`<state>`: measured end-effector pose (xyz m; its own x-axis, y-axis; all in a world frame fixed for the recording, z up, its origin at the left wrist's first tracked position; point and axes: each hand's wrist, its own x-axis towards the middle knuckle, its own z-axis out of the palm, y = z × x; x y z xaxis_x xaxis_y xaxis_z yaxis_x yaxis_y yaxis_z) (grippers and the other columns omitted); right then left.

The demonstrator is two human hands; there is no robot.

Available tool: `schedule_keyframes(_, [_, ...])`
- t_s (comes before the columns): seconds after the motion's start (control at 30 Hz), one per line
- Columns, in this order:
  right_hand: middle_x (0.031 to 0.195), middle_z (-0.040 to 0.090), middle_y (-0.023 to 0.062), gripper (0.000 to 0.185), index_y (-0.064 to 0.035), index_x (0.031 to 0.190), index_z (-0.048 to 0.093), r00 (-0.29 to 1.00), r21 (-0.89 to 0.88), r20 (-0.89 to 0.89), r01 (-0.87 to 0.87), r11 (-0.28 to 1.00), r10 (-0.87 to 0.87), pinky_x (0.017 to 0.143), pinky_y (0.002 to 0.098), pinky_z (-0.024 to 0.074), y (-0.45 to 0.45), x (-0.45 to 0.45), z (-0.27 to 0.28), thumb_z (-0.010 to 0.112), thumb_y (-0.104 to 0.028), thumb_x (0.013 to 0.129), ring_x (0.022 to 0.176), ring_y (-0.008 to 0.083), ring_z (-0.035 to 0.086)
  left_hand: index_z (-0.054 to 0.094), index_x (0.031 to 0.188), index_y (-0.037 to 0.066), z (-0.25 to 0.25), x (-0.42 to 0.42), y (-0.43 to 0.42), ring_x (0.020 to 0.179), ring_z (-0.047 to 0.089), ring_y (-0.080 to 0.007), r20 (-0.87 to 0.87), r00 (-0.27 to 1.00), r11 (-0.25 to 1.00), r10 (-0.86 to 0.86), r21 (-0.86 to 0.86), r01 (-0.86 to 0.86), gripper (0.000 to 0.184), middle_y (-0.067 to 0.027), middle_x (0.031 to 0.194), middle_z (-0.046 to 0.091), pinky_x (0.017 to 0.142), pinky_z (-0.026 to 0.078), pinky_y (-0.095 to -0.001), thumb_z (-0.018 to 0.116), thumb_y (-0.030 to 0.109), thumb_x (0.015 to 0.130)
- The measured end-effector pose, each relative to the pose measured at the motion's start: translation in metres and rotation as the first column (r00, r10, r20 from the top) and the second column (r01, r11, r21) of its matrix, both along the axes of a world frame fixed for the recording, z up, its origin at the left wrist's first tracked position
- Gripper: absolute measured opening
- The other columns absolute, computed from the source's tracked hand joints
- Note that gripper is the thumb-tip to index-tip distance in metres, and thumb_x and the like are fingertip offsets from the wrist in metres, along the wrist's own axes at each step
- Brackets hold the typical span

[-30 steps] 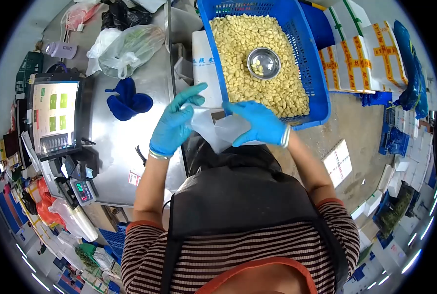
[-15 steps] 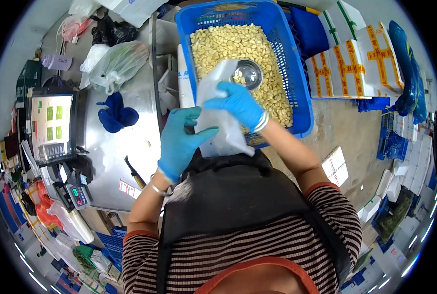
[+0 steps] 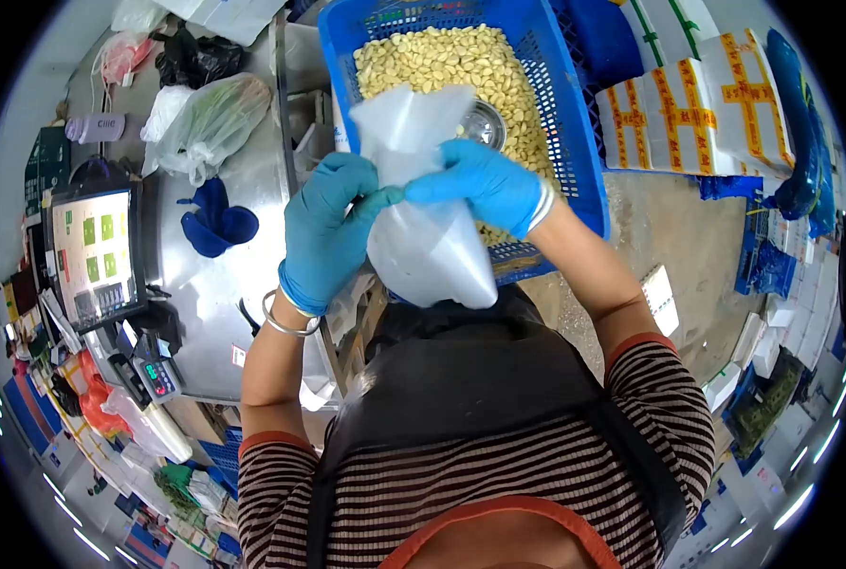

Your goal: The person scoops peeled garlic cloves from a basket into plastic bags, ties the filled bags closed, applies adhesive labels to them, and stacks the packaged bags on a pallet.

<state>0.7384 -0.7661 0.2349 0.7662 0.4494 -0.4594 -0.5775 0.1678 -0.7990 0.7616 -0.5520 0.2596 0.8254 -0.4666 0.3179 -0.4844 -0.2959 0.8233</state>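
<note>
A translucent white plastic bag [image 3: 428, 248] hangs between both hands, puffed out below them, with its upper part fanned over the blue crate [image 3: 589, 180]. My left hand [image 3: 333, 223], in a blue glove, pinches the bag's left edge at its narrowed middle. From the right, my right hand [image 3: 485, 185], also gloved in blue, grips the bag with its fingertips meeting the left ones. Pale yellow, bean-like pieces [image 3: 432, 59] fill the crate behind. A round metal bowl [image 3: 485, 125] lies on them, partly covered by the bag.
On the left, a metal table [image 3: 205, 327] bears a dark blue cloth item [image 3: 218, 220], a bag of greens [image 3: 214, 125], a monitor [image 3: 96, 254] and a scale display [image 3: 156, 377]. White boxes with orange tape [image 3: 670, 119] stand at the right.
The bag, earlier crumpled and then flattened, is now puffed out. Both hands have come together at its middle and closed on it. The view has shifted, so the crate appears farther left.
</note>
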Motion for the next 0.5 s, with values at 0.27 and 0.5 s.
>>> schedule_keyframes(0.27, [0.117,0.064,0.0126,0.037,-0.0001,0.125,0.056,0.778,0.362,-0.003,0.586,0.725,-0.628,0.096,0.0367,0.051,-0.048,0.014,-0.014,0.058,-0.017,0.092,0.105,0.025,0.063,0.056,0.085,0.001,-0.079,0.022,0.121,0.066,0.055,-0.016,-0.026,0.812,0.805,0.584,0.152,-0.574,0.009,-0.009,0.075,0.058,0.064,0.047,-0.0283,0.063,-0.003,0.084])
schedule_keyframes(0.5, [0.098,0.067,0.0059,0.023,-0.0017,0.104,0.066,0.678,0.048,0.183,0.717,0.695,-0.712,0.079,0.0298,0.0515,-0.021,0.022,-0.033,0.061,-0.021,0.093,0.088,0.0157,0.062,0.046,0.135,0.001,-0.045,-0.02,0.092,0.125,0.046,-0.0335,0.057,0.903,0.842,0.426,0.342,-0.418,0.071,-0.0201,0.135,0.046,0.104,0.039,-0.0395,0.08,0.021,0.076])
